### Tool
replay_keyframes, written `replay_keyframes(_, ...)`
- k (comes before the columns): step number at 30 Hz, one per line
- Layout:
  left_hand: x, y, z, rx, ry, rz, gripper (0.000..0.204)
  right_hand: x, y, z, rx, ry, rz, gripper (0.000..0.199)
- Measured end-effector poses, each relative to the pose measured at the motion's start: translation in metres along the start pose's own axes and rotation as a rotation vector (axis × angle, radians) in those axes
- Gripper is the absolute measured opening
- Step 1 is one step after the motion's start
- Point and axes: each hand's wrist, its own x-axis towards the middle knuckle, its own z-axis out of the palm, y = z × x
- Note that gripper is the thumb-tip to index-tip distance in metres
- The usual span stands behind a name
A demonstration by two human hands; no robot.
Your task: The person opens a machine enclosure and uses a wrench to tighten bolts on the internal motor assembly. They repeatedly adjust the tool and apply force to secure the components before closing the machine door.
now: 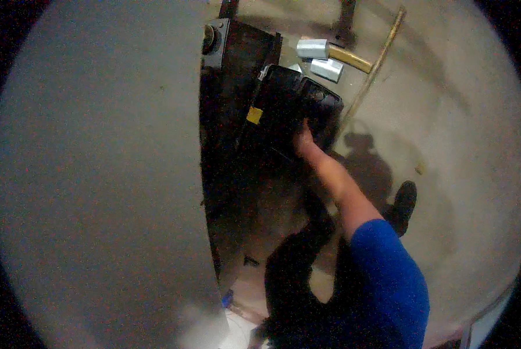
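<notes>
R hand gripped the black case w/ fingers curled on its edge (yellow tag nearby); L hand out of view.

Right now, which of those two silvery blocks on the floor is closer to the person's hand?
The lower silvery block, lying tilted just beyond the black case that the right hand touches. The other silvery block lies farther up, at the end of a yellowish handle.

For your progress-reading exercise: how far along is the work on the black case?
Done: the black case stands against the dark frame. In hand: the right hand is on the case's lower edge; its grip is unclear. Left: the silver blocks and wooden stick lie untouched on the floor.
</notes>
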Motion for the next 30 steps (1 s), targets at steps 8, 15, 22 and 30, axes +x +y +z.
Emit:
replay_keyframes(8,-0.004,0.008,0.003,0.026,-0.022,0.029,0.034,0.019,0.012,0.033,0.310,-0.048,0.030,0.047)
replay_keyframes(15,-0.036,-0.045,-0.001,-0.307,0.026,0.107,0.033,-0.054,-0.010,-0.092,-0.055,-0.377,-0.254,0.033)
replay_keyframes(22,-0.124,-0.102,0.026,-0.071,-0.076,0.348,0.033,-0.245,0.034,-0.009,0.680,-0.092,-0.322,0.031)
replay_keyframes(30,-0.241,-0.164,0.057,-0.124,0.037,0.391,0.029,-0.506,-0.025,-0.178,0.519,-0.470,-0.350,0.020)
